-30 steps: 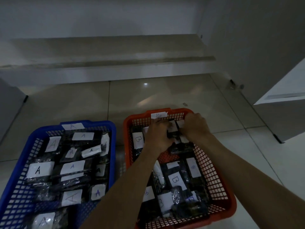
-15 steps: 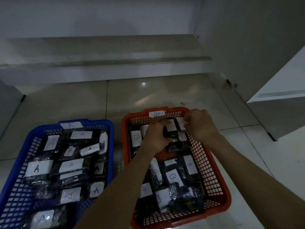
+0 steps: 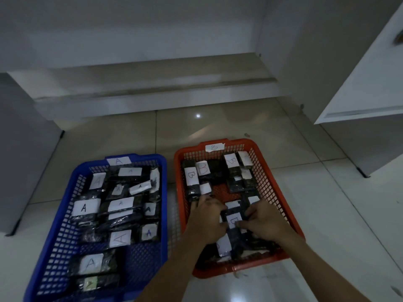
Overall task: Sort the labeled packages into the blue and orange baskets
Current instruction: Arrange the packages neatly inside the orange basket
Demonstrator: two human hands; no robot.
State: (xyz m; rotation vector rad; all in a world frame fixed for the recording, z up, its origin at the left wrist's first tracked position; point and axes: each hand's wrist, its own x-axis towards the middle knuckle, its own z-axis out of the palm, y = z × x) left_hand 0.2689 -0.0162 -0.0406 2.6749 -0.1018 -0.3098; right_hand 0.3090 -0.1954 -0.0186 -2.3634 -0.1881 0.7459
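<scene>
Both hands are now working at the near half of the orange basket [image 3: 290, 205], having come back from its far end where they were a second ago, and the packages there are now showing uncovered.

From the head view, the left hand [image 3: 206, 216] and the right hand [image 3: 265, 222] are lying side by side over one dark package [image 3: 233, 223], fingers curled and pinching its two long edges. That package is lying flat among the others in the near middle of the basket, its long axis running away from the person toward the far rim. It is wrapped in glossy black film and is carrying a white paper label marked B, partly hidden by fingertips. Other B packages [image 3: 202, 168] are standing or leaning at the far end, mostly lengthwise too, with a bare patch of orange mesh between them and the hands.

Just beside it on the left, the blue basket [image 3: 63, 216] is holding black packages labelled A [image 3: 84, 207], lying at mixed angles. Both baskets are sitting on a pale tiled floor [image 3: 316, 225] and are each wearing a paper tag on the far rim.
</scene>
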